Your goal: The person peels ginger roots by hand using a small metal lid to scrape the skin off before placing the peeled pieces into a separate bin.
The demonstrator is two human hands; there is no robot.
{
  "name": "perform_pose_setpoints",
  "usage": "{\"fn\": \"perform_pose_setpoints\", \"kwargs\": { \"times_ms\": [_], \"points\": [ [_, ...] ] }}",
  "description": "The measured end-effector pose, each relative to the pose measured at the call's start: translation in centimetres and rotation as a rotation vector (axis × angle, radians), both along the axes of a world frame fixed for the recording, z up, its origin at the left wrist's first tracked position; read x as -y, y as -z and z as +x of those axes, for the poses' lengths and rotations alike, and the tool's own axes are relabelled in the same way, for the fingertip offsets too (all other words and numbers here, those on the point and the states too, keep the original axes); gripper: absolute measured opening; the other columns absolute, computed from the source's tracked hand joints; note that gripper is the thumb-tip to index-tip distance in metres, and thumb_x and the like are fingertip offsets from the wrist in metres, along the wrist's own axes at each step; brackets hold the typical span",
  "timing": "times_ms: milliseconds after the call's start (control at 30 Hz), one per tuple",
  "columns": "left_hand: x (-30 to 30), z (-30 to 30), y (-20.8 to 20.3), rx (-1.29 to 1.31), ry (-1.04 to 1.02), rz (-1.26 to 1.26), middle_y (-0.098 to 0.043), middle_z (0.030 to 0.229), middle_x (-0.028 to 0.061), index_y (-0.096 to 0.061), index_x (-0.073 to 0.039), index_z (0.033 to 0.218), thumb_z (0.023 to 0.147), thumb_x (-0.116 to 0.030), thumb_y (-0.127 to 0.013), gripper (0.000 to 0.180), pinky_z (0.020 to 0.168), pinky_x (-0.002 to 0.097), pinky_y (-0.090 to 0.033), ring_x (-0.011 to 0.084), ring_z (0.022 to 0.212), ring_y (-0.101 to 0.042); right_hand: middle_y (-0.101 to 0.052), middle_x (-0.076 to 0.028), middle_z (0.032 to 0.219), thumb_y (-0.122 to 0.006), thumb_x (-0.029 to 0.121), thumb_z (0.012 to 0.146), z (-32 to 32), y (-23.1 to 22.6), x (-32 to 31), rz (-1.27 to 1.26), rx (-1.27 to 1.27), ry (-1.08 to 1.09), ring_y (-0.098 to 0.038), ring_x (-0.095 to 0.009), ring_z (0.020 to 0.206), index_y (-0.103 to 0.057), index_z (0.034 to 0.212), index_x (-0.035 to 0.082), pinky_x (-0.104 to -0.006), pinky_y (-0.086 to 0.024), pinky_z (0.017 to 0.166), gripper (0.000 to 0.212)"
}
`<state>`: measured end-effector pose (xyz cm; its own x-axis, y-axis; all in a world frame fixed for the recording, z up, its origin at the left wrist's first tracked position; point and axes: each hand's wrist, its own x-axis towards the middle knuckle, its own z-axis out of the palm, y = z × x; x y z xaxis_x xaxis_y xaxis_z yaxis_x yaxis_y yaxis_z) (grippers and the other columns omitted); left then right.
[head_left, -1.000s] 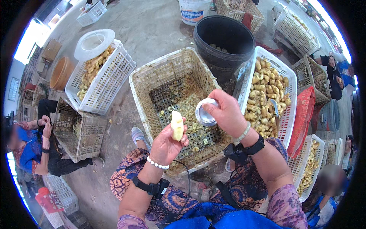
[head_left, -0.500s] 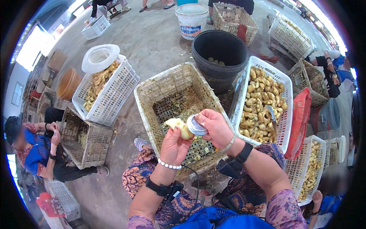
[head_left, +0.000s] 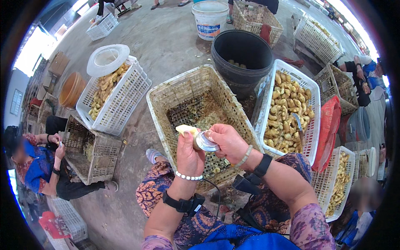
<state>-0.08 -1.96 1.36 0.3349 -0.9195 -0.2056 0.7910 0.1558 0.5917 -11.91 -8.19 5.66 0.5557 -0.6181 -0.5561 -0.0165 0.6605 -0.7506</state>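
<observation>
My left hand (head_left: 191, 156) is closed round a pale, peeled piece of ginger (head_left: 186, 129), whose tip sticks up past the thumb. A shiny round metal lid (head_left: 206, 143) is gripped in my right hand (head_left: 230, 143), with its rim against the ginger. Both hands are together above a dirty, cream plastic crate (head_left: 155, 109) between my knees, with scraps of peel on its bottom. To the right, a white crate (head_left: 315, 93) is heaped with unpeeled ginger (head_left: 287, 110). A knife with a curved blade (head_left: 298, 125) rests on that heap.
A black bucket (head_left: 241, 85) with some pieces inside stands behind my crate. At left is another white crate of ginger (head_left: 125, 100) with a whitish lid (head_left: 108, 60) on top. A red mesh bag (head_left: 328, 133) hangs beside the right crate. Co-workers sit on both sides.
The ginger has turned in my left hand, and its fingers now cover more of it. The metal lid has shifted slightly left and down and tilted flatter.
</observation>
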Motion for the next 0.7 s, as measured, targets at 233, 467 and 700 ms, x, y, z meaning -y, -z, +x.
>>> {"fn": "perform_pose_setpoints", "kwargs": {
  "times_ms": [233,467,700],
  "points": [
    [0.2,3.4,-0.3,-0.186,0.014,-0.168,-0.056,0.1,0.0079,-0.051,-0.005,0.107,0.094,-0.036,-0.054,0.034,0.079,0.0324,-0.047,0.018,0.088,-0.055,-0.052,0.001,0.065,-0.051,0.02,0.096,-1.0,-1.1,-0.3,-0.039,0.006,0.059,-0.037,-0.005,0.044,-0.053,0.086,0.006,-0.0205,-0.025,0.036,0.017],
    [0.1,1.0,-1.8,-0.127,0.07,-0.051,-0.055,0.101,0.0066,-0.05,-0.004,0.106,0.097,-0.037,-0.047,0.035,0.082,0.0294,-0.045,0.0162,0.088,-0.054,-0.049,0.002,0.065,-0.053,0.019,0.095,0.6,-1.5,-0.4,0.02,0.139,0.116,-0.037,-0.005,0.046,-0.051,0.084,0.007,-0.021,-0.026,0.037,0.017],
    [0.3,3.7,1.4,-0.114,-0.151,-0.102,-0.057,0.095,0.0092,-0.05,-0.003,0.106,0.095,-0.033,-0.052,0.032,0.077,0.034,-0.049,0.0195,0.086,-0.056,-0.056,0.002,0.068,-0.06,0.018,0.09,0.6,-0.8,-2.5,-0.282,-0.197,-0.115,-0.048,-0.004,0.053,-0.056,0.087,0.004,-0.0189,-0.036,0.042,0.015]
  ]
}}
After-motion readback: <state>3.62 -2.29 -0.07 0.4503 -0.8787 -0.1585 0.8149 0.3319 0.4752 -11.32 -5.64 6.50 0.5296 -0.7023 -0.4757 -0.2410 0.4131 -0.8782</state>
